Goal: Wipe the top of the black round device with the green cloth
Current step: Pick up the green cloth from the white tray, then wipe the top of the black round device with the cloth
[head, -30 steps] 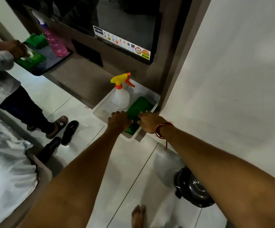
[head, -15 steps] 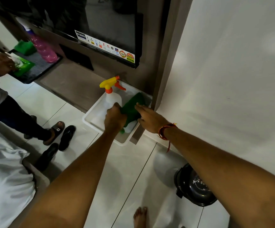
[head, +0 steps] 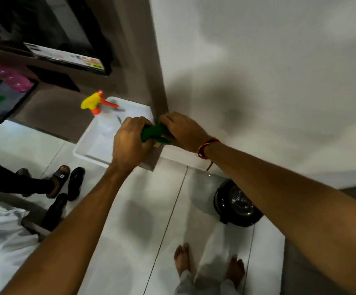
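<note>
fingers of left hand [head: 131, 140], right hand [head: 183, 130] closed on green cloth [head: 154, 133].

Two hands [head: 130, 139] [head: 183, 130], one green cloth [head: 154, 133], one black round device [head: 236, 206], one spray bottle [head: 96, 104] (blurred)

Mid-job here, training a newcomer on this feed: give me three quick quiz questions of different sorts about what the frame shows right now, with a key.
1. True or false: the green cloth is already resting on the black round device.
2. Multiple choice: where does the spray bottle stand? A) in the white tray B) on the floor beside the device C) in the right hand
3. Fill in: the cloth is gripped between the left hand and the ____ hand.

Key:
1. False; both hands hold the cloth up by the tray, and the device sits apart on the floor by the wall.
2. A
3. right
</note>
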### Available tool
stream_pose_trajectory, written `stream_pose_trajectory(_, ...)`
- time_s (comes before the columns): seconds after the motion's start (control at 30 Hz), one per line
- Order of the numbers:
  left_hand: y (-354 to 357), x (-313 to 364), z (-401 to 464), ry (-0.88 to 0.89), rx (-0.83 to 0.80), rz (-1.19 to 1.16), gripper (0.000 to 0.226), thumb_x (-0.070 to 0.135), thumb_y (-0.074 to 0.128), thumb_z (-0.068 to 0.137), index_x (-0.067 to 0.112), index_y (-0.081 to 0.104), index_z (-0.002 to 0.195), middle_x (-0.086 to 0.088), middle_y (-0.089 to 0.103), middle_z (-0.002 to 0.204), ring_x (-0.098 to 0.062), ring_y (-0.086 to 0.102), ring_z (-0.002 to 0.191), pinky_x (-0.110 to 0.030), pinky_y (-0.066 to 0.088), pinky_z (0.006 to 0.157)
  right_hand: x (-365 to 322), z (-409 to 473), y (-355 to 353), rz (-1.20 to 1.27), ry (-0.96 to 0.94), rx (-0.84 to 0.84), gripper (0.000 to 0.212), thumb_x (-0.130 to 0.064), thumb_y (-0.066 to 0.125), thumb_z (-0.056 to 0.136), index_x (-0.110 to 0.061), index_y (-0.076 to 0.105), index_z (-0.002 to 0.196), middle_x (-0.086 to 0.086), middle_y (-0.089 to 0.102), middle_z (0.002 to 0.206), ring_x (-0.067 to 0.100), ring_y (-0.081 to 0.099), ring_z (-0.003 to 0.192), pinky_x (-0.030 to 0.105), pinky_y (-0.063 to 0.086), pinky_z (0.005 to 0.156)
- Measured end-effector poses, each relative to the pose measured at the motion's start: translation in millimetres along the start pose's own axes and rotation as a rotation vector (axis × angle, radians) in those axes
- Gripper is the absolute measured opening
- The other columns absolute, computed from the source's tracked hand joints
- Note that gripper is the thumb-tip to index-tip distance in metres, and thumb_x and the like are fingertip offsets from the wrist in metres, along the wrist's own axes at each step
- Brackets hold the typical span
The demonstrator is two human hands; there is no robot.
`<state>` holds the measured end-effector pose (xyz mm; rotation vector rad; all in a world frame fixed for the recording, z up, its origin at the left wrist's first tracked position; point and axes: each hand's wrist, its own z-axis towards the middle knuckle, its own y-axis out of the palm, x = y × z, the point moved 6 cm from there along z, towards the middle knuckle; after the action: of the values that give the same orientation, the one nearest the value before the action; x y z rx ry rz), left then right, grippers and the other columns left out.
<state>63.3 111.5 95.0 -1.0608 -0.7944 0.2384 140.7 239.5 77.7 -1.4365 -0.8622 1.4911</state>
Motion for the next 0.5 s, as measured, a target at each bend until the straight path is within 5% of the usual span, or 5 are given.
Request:
stream_pose_trajectory(0.17,102.7,58.7,-29.6,0.118,-0.172,-0.123,0.015,0.020,0.075,0.085,0.018,0.065,0.095,0.000,0.066,0.093,-0.014,0.062,0.083,-0.027,0.055,0.075,89.3,-100.0,21.7,0.098,0.234,-0.018,0.030,-0.028,0.066,0.096,-0.009,0.059,0.118,0.012,0.064,0.112,0.023,0.060,0.091,0.032,0.052,0.077)
stream_pose_trajectory(0.27,203.5,69.2,-59.7,-0.111,-0.293,-0.371,0.021,0.016,0.081,0.078,0.015,0.065,0.093,0.000,0.068,0.088,-0.018,0.066,0.079,-0.035,0.060,0.073,158.4,-181.9,72.0,0.241,0.469,-0.099,0.027,-0.024,0.066,0.093,-0.015,0.056,0.116,0.003,0.060,0.106,0.018,0.056,0.090,0.031,0.049,0.078)
stream_pose_trajectory(0.43,389.6,67.5,-144.9,-0.393,-0.475,-0.555,0.038,0.012,0.087,0.068,0.014,0.067,0.100,0.002,0.067,0.089,-0.015,0.064,0.081,-0.003,0.048,0.066,238.9,-332.8,204.4,0.375,0.882,-0.099,0.031,-0.024,0.071,0.092,-0.017,0.059,0.120,0.006,0.066,0.117,0.020,0.062,0.103,0.030,0.050,0.086)
stream_pose_trajectory(0.5,459.5,63.1,-184.1,-0.454,-0.565,-0.560,0.040,0.011,0.086,0.070,0.012,0.067,0.105,0.001,0.066,0.092,-0.018,0.064,0.087,-0.010,0.051,0.069,260.2,-385.2,261.3,0.397,0.985,-0.137,0.031,-0.024,0.068,0.094,-0.018,0.058,0.123,0.004,0.064,0.121,0.018,0.061,0.108,0.026,0.046,0.086)
